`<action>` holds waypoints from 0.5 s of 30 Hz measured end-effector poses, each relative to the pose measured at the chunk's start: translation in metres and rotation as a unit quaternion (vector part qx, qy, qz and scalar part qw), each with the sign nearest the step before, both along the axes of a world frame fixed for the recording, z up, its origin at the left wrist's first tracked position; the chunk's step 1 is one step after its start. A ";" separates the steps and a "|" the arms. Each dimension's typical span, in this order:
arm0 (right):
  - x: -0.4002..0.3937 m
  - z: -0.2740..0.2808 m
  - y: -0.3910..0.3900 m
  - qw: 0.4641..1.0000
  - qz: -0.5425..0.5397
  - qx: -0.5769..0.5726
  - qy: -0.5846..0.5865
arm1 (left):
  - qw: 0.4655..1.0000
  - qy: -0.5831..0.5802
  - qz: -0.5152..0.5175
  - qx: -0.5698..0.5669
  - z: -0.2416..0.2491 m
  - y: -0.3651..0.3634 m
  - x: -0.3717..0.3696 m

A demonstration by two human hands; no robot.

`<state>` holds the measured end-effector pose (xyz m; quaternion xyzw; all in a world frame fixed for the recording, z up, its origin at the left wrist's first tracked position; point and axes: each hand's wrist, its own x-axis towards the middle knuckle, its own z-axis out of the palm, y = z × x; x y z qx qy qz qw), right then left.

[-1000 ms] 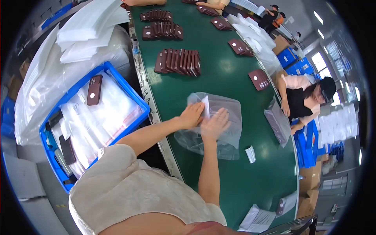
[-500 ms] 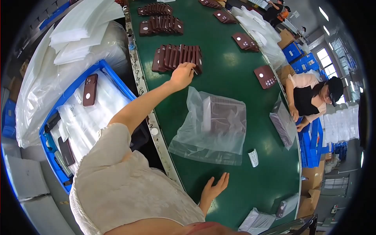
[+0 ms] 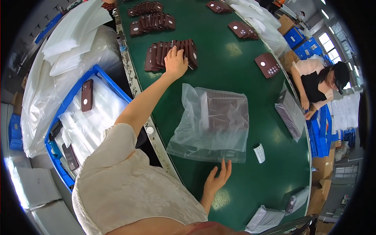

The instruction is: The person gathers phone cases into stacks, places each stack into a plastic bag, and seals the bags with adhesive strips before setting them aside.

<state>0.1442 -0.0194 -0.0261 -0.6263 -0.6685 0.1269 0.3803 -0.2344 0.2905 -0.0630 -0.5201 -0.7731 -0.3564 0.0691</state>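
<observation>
My left hand (image 3: 175, 62) reaches far across the green belt (image 3: 235, 70) and lies on a row of dark red phone cases (image 3: 156, 56) standing on edge, fingers curled over the row's right end. A clear plastic bag (image 3: 219, 117) with a dark stack of cases inside lies flat in the middle of the belt. My right hand (image 3: 217, 181) rests on the belt near me, fingers apart, fingertips at the bag's near edge, holding nothing.
Two more rows of cases (image 3: 152, 21) stand farther up the belt; loose cases (image 3: 267, 64) lie at its right. A white slip (image 3: 259, 152) lies by the bag. A blue crate (image 3: 98, 74) of bags sits left. A co-worker (image 3: 313, 86) works across the belt.
Both hands left the bag. My left hand reached up to the row of cases and settled on it. My right hand drew back toward me, then edged up to the bag's near edge.
</observation>
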 end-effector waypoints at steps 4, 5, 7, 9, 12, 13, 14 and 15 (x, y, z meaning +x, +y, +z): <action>0.019 0.008 0.006 1.000 -0.005 0.007 0.010 | 0.992 0.033 0.087 0.087 0.001 -0.021 -0.046; 0.024 0.014 0.012 0.999 -0.009 0.023 0.025 | 0.993 -0.025 0.105 0.046 -0.001 -0.031 -0.063; 0.028 0.031 0.030 0.998 -0.012 0.040 0.042 | 0.980 -0.143 0.138 -0.031 -0.003 -0.043 -0.087; 0.014 0.056 0.066 0.991 0.066 0.112 0.039 | 0.982 -0.141 0.119 -0.046 -0.004 -0.051 -0.092; -0.041 0.104 0.136 0.977 0.198 0.060 0.054 | 0.985 -0.140 0.071 -0.067 -0.003 -0.046 -0.096; -0.060 0.113 0.163 0.966 0.251 0.033 0.056 | 0.965 -0.258 0.043 -0.015 -0.013 -0.034 -0.099; -0.081 0.110 0.192 0.957 0.282 0.009 0.073 | 0.928 -0.372 0.013 0.037 -0.023 -0.022 -0.101; -0.100 0.095 0.224 0.945 0.313 -0.014 0.089 | 0.873 -0.479 -0.019 0.086 -0.026 -0.012 -0.101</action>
